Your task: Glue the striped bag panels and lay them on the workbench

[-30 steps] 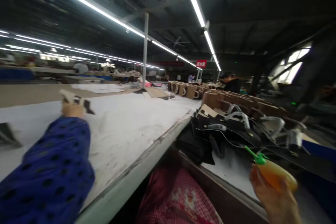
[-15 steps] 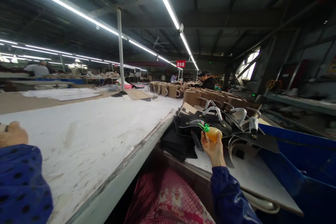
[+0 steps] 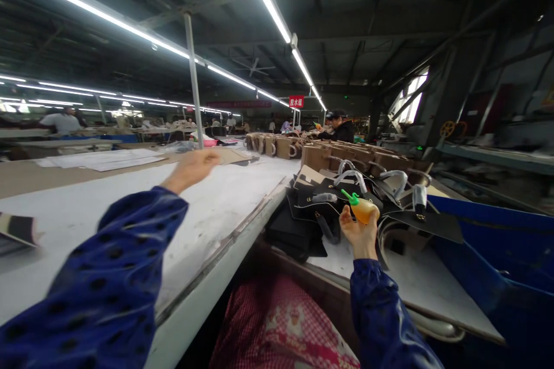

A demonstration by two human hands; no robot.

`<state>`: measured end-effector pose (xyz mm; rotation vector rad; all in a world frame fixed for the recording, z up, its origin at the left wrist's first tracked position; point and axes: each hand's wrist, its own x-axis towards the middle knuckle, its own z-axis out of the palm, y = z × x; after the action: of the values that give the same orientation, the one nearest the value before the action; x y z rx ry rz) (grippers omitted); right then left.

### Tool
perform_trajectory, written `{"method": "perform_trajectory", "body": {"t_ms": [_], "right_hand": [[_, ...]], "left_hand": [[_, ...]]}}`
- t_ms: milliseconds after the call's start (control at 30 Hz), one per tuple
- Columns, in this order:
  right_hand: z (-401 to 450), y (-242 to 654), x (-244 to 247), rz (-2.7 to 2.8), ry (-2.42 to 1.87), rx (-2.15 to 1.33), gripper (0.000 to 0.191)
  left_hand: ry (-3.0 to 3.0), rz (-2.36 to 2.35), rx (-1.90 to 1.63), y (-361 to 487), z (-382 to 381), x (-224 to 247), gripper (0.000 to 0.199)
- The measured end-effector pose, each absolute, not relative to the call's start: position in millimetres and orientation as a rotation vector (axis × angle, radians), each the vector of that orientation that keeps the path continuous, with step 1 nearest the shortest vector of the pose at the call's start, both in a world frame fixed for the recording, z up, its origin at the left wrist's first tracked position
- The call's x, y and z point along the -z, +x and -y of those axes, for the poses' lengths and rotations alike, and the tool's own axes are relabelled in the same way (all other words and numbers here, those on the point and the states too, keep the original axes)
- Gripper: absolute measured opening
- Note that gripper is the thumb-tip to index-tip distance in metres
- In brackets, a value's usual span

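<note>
My right hand [image 3: 360, 232] is closed around a yellow-orange squeeze bottle [image 3: 365, 210] with a green nozzle pointing up and left. It is above black bag panels [image 3: 315, 202] whose handles are wrapped in clear film. My left hand [image 3: 197, 166] hovers over the white-covered table [image 3: 208, 207], fingers pressed together; whether they pinch anything is too blurred to tell. At the left edge of the table lies a dark and cream piece [image 3: 18, 229], cut off by the frame.
Rows of brown bag bodies [image 3: 318, 158] stand behind the black panels. Blue bins [image 3: 485, 248] are at the right. A metal post [image 3: 194, 81] rises from the far side of the table. A person in dark clothes [image 3: 341, 128] is further back.
My left hand has moved from the left edge to over the table's middle. The dark and cream piece has come into view at the left. My right hand with the bottle has shifted slightly right.
</note>
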<state>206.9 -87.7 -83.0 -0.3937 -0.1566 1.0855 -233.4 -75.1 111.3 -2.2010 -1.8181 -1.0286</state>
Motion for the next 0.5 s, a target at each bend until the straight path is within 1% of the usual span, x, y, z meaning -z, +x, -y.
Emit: {"method": "perform_trajectory", "body": {"t_ms": [100,200,267,367,500], "right_hand": [[105.8,220.7,87.7,0.067,-0.424,-1.075,0.052],[124.9,236.3,89.8,0.033,-0.446,-1.055,0.048],[137.4,245.7,90.0,0.03,-0.458,-1.048,0.047],[154.6,255.2,90.6,0.028,-0.469,-1.052,0.043],[172.4,256.3,95.9,0.04,-0.434,-1.076,0.041]], "left_hand": [[-2.569,1.659,0.858,-138.4,50.5,-81.7,0.027],[-2.813,1.542,0.772,-51.7,43.5,-30.2,0.035],[-2.865,1.543,0.778,-6.6,45.7,3.6,0.04],[-2.885,1.546,0.798,37.0,45.2,39.2,0.04],[-2.867,1.559,0.744,57.0,31.1,59.0,0.028]]}}
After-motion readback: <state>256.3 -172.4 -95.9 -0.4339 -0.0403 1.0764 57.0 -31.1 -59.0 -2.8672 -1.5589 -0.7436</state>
